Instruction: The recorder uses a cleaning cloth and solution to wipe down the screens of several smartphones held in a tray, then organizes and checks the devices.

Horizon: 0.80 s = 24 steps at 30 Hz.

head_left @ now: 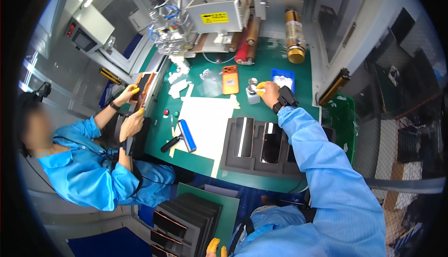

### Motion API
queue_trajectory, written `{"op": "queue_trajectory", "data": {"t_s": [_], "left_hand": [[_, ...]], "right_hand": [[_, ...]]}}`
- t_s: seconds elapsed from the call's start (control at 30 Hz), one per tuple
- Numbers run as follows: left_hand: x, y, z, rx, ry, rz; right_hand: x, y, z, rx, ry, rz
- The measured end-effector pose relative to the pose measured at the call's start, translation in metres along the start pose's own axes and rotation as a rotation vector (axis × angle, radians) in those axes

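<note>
My right hand [269, 93], with yellow finger cots, pinches a small white piece over a small squarish dispenser bottle [253, 99] with a round metal top. Just behind that hand is a blue tray [292, 78] of white pads. Low in the picture shows part of my left hand [213, 247]; its yellow-covered fingers are apart, and I see nothing in them. Under my right forearm lies a dark grey foam tray [233, 163] with black phone-shaped panels [270, 142], partly hidden by my sleeve. An orange phone back [230, 79] rests left of the bottle.
A blue roller [187, 135] lies by a white sheet [205, 117] on the green table. At left, a co-worker [93, 163] holds an orange-edged panel [143, 89] beside a machine [214, 10]. Stacked foam trays [200, 210] stand below; a green bin [343, 117] is at right.
</note>
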<state>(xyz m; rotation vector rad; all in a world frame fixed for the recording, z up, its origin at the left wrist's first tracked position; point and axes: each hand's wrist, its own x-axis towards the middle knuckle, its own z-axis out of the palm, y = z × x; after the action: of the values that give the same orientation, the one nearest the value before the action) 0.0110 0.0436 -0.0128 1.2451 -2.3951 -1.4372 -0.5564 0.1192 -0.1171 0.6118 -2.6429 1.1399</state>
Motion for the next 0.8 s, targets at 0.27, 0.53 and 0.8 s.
{"op": "queue_trajectory", "data": {"t_s": [0.27,0.53,0.8], "left_hand": [[-0.003,0.000,-0.002,0.157,0.101,0.049],[0.016,0.016,-0.008,0.173,0.091,0.086],[0.016,-0.009,-0.021,0.354,0.140,0.246]], "right_hand": [[0.023,0.006,0.016,-0.311,-0.143,-0.121],[0.028,0.000,0.000,-0.513,-0.311,-0.284],[0.026,-0.014,0.026,-0.854,-0.303,-0.385]]}}
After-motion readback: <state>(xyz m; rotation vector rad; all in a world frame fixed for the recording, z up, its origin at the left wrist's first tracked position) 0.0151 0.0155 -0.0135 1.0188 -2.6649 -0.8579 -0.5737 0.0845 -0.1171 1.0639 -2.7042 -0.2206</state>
